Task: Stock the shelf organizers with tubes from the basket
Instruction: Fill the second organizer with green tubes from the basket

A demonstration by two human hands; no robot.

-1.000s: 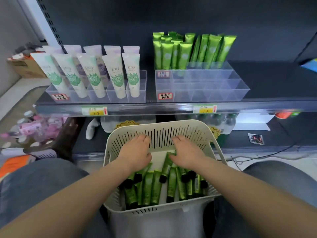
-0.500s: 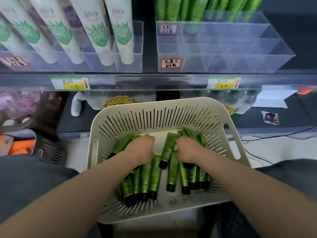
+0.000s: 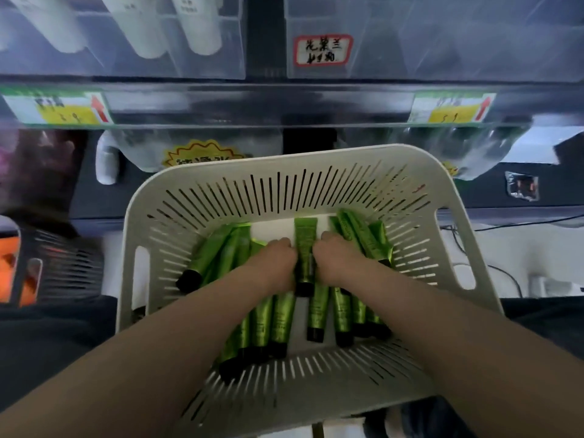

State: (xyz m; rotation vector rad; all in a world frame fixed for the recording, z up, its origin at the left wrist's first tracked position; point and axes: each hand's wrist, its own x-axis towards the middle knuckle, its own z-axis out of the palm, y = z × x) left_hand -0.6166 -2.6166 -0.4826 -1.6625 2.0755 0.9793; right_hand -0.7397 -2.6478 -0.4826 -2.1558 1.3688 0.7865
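Note:
A cream slotted basket (image 3: 455, 197) rests on my lap below the shelf. Several green tubes with black caps (image 3: 279, 322) lie in its bottom. My left hand (image 3: 273, 263) is down among the tubes on the left, fingers curled round some of them. My right hand (image 3: 336, 263) curls the same way round tubes on the right. One green tube (image 3: 305, 237) lies between the two hands. The fingertips are hidden under the knuckles. Above, a clear shelf organizer (image 3: 442, 42) with a red-bordered label (image 3: 323, 49) shows bare front compartments.
A second clear organizer (image 3: 221, 63) at the upper left holds white tubes (image 3: 202, 30). The shelf's front rail (image 3: 252, 102) carries yellow price tags (image 3: 63, 109). Below it are bagged goods with a yellow sticker (image 3: 202, 154). A dark crate (image 3: 66, 267) stands at the left, cables (image 3: 505, 276) at the right.
The view has tilted down and closer to the basket. Both hands have sunk deeper among the green tubes and their fingers have curled round them.

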